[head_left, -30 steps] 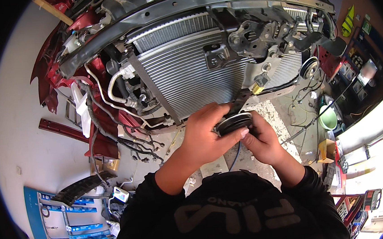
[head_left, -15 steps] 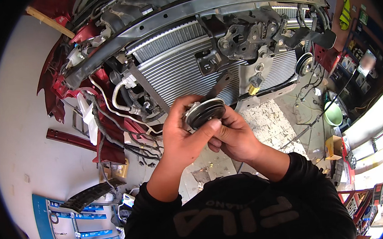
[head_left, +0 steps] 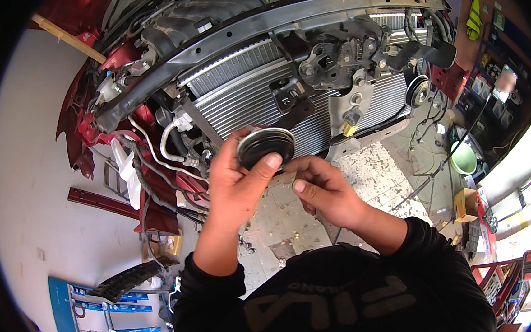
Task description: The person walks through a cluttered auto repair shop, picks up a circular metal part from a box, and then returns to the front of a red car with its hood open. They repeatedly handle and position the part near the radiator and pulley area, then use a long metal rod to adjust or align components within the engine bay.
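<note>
My left hand (head_left: 239,183) grips a round black car horn (head_left: 267,148) with a pale metal rim, its thumb pressed on the face and fingers behind. A dark flat bracket (head_left: 297,112) reaches up from the horn toward the radiator (head_left: 254,95). Just to the right of the horn, my right hand (head_left: 325,192) is apart from its face, fingers curled and thumb against the index finger. Whatever its fingertips may hold is too small to make out. A similar horn (head_left: 419,93) sits at the radiator's right side.
The opened car front spans the far side, with a metal crossbeam (head_left: 230,36) and a latch bracket with a yellow connector (head_left: 350,127). Loose wiring (head_left: 156,199) hangs at left. A green basin (head_left: 462,158) and a cardboard box (head_left: 466,205) stand right, a blue rack (head_left: 65,313) lower left.
My left hand has moved left with the horn, turning its face more toward me. My right hand has come off the horn and now stays beside it with curled fingers.
</note>
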Demonstrator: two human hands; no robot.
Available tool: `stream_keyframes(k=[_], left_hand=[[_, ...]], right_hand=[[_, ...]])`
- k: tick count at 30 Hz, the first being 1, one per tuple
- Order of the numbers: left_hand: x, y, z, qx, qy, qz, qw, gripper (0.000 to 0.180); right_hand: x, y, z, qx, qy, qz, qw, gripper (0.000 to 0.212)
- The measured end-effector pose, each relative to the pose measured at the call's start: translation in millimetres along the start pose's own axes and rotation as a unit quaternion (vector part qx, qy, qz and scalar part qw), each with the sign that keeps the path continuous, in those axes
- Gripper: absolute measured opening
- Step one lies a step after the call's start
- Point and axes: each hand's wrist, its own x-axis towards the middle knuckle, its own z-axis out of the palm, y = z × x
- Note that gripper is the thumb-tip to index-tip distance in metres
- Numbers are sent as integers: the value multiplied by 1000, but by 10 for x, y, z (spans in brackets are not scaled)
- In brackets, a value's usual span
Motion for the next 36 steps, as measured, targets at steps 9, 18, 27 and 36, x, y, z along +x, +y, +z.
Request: stream_keyframes(k=[9,18,27,36], left_hand=[[-78,-831,521,-204,43,44,977,46],[45,-973,702,-243,50,36,968,38],[126,-842,727,-139,67,36,987,31],[150,-697,459,0,63,83,995,34]], right_hand=[[149,-519,-84,-464,159,-259,832,35],[199,-794,-227,-568,117,-307,755,36],[234,-957,-215,-631,105,-272,719,51],[274,-875,-108,-608,95,-283,736,52]])
